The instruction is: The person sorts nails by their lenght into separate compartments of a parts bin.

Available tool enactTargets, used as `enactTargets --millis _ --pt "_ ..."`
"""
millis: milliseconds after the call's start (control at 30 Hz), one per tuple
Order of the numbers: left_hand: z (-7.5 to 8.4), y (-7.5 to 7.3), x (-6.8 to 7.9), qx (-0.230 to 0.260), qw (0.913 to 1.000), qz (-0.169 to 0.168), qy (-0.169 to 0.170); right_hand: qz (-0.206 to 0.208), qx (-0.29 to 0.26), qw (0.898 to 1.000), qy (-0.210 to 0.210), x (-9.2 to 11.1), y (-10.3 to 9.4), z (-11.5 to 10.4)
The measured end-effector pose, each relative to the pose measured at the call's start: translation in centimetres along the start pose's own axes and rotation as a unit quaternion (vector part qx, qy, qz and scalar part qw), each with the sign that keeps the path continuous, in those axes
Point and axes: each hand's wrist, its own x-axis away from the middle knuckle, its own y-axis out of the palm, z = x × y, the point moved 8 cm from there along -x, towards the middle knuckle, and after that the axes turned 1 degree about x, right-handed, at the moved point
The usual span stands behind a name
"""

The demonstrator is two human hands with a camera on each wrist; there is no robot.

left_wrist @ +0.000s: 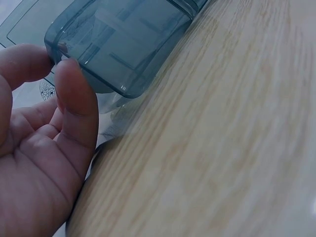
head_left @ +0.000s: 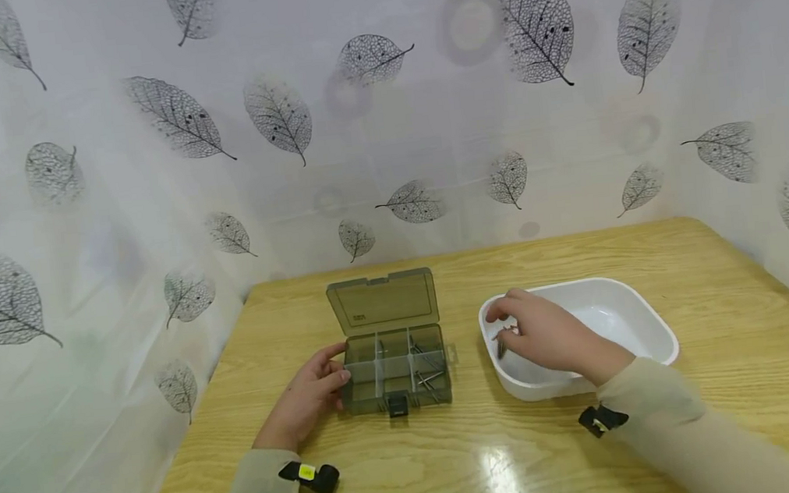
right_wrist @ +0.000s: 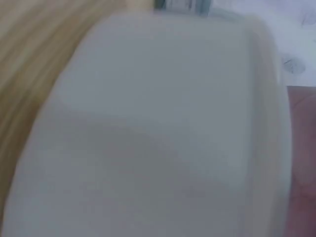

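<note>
Right sleeve (head_left: pixel 691 416) nearest. Right hand (head_left: pixel 543 331) seems to pinch metal bits (head_left: pixel 500 348) in tub (head_left: pixel 616 323); left hand (head_left: pixel 308 391) grips open box (head_left: pixel 396 367) on table (head_left: pixel 407 472). Rods (head_left: pixel 430 379) in box's right compartments; bits unboxed. Apparently midway.

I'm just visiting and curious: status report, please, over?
Left grip holding box; right grip at white tub, seemingly pinching metal pieces. Box lid open, more metal pieces in right-hand compartments. Nothing visibly blocking.
</note>
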Motion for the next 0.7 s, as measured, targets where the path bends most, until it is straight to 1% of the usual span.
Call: enactTargets --millis 133,333,467,567,700 --pt "0.0 0.0 -0.1 -0.002 1.0000 -0.001 0.000 -0.025 0.027 0.999 0.015 0.5 -0.5 2.1" --pt "0.1 0.1 0.0 -0.004 1.0000 -0.001 -0.001 -0.046 0.045 0.998 0.023 1.2 -0.3 4.5" --pt "0.3 0.0 0.1 -0.007 1.0000 0.005 -0.002 -0.050 0.044 0.997 0.025 1.3 -0.2 5.3" --pt "0.4 0.1 0.1 -0.009 0.9999 0.006 0.001 -0.057 0.038 0.997 0.026 1.3 0.3 5.7" --pt "0.4 0.2 0.1 -0.008 1.0000 0.001 0.005 -0.069 0.041 0.997 0.016 1.2 1.1 5.9"
